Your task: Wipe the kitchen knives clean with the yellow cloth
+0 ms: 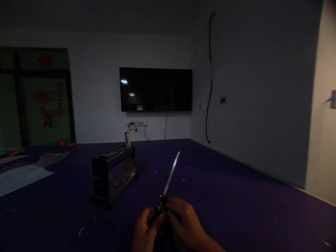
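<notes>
The head view shows us both hands low in the middle, close together above a purple floor (241,206); our left hand (146,225) has its fingers curled around a dark piece (163,203), thumb laid along it, and our right hand (185,214) is clamped on the same piece from the other side; a slender silvery rod (172,173) runs from it, slanting up and to the right, away from us; how rod and piece join we cannot tell, the fingers and gloom hiding it. To the left of the hands, apart from them, a glossy black box (122,178) stands upright on low feet; a pale patterned object (127,140) rises from its far end; white scraps (183,179) lie beyond our hands; further left we see white paper (22,178) beside a clear plastic sheet (49,159); a television (157,91) hangs on the far wall, its screen dark.
</notes>
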Action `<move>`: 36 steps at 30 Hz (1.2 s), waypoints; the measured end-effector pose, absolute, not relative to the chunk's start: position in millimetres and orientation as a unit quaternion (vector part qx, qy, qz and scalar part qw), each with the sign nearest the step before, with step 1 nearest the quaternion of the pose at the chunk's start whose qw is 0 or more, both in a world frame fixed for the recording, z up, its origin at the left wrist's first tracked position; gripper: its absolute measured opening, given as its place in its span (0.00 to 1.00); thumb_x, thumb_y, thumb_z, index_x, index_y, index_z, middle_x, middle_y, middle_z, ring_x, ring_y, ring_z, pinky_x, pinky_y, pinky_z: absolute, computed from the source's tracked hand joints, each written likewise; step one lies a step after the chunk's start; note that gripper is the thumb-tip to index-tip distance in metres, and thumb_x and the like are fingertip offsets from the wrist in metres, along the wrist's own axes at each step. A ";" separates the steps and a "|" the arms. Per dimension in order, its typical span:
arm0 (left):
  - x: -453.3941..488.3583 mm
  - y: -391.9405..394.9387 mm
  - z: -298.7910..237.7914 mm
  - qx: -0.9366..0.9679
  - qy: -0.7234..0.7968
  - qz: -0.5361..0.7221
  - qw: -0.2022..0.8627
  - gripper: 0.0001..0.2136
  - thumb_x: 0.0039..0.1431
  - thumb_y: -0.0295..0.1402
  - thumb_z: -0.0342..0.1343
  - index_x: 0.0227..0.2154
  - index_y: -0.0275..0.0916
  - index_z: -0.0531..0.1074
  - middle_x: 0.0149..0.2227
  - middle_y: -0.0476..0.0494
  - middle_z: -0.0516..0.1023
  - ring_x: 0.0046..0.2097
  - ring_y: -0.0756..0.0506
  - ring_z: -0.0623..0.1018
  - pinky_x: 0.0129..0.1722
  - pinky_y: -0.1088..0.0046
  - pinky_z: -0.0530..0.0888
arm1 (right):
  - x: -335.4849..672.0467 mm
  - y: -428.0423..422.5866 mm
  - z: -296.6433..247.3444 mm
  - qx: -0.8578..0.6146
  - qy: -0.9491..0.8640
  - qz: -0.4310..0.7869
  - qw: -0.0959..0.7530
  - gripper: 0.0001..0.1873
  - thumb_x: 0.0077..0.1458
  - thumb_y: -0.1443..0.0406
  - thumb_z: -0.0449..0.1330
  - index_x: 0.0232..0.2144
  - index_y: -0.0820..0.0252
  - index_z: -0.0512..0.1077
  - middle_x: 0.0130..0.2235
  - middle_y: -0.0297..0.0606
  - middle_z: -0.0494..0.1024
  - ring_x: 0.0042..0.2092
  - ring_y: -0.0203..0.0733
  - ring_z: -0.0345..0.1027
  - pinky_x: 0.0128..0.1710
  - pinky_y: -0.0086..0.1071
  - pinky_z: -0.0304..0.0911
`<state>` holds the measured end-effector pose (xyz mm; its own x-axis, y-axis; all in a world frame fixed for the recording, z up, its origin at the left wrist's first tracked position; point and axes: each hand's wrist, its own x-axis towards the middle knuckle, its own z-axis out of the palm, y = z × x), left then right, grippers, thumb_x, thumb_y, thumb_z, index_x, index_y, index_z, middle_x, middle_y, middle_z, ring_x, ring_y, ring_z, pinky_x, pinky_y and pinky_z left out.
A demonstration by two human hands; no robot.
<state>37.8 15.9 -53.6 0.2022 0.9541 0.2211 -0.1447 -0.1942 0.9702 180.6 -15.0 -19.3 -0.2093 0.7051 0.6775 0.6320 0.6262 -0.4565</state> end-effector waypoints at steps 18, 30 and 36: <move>39.3 9.3 -45.6 0.563 0.355 0.512 0.543 0.23 0.39 0.54 0.58 0.28 0.37 0.68 0.20 0.52 0.68 0.19 0.52 0.66 0.18 0.78 0.60 | 180.7 -15.3 -22.8 -0.438 -0.794 0.010 0.422 0.10 0.53 0.72 0.47 0.31 0.59 0.67 0.32 0.38 0.73 0.34 0.38 0.67 0.33 0.29 0.61; 33.5 14.9 -45.0 0.547 0.369 0.550 0.512 0.23 0.40 0.53 0.58 0.27 0.36 0.69 0.20 0.51 0.69 0.23 0.50 0.68 0.22 0.76 0.64 | 183.3 -15.7 -29.9 -0.425 -0.808 -0.022 0.408 0.10 0.49 0.73 0.48 0.32 0.59 0.67 0.32 0.39 0.73 0.34 0.39 0.67 0.32 0.29 0.60; 24.5 23.5 -11.9 0.531 0.389 0.618 0.429 0.23 0.41 0.52 0.57 0.29 0.35 0.69 0.22 0.46 0.73 0.23 0.47 0.71 0.23 0.74 0.67 | 191.1 -6.1 -38.5 -0.448 -0.787 -0.016 0.424 0.09 0.50 0.72 0.47 0.29 0.59 0.65 0.30 0.37 0.72 0.32 0.38 0.66 0.32 0.28 0.58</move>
<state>24.5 23.5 -11.9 -0.0666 0.9440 0.3231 -0.1181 -0.3290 0.9369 191.1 -6.1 -38.5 -0.2393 0.6925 0.6806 0.7189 0.5976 -0.3552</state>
